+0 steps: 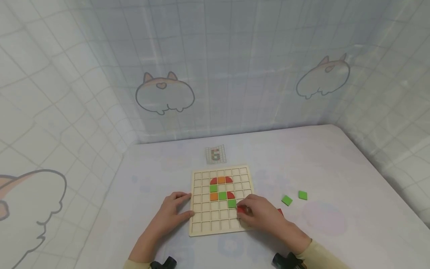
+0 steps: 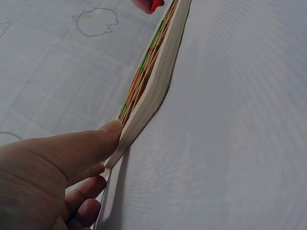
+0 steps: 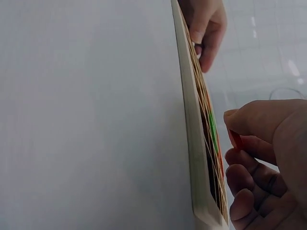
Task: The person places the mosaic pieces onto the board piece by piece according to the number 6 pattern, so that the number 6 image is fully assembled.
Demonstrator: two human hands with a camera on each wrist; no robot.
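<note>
A pale wooden grid board (image 1: pixel 205 225) lies flat on the table. Red, orange and green pieces sit in some of its cells, among them a green square (image 1: pixel 231 203) and a red quarter-round piece (image 1: pixel 230 195). Along the board's left edge rest the spread thumb and fingertips of my left hand (image 1: pixel 169 213); its other fingers hang loosely curled in the left wrist view. Over the board's right part, my right hand (image 1: pixel 263 215) pinches a small red tile (image 3: pixel 235 140) between thumb and forefinger. The right hand hides some cells, and the tile's full shape is covered by the fingers.
Two loose green squares, one nearer (image 1: pixel 287 200) and one farther (image 1: pixel 303 195), lie right of the board. A red piece (image 1: pixel 280 212) shows partly behind the right hand. Behind the board lies a small pattern card (image 1: pixel 215 154). Patterned sheeting (image 1: pixel 235 93) rises around the table.
</note>
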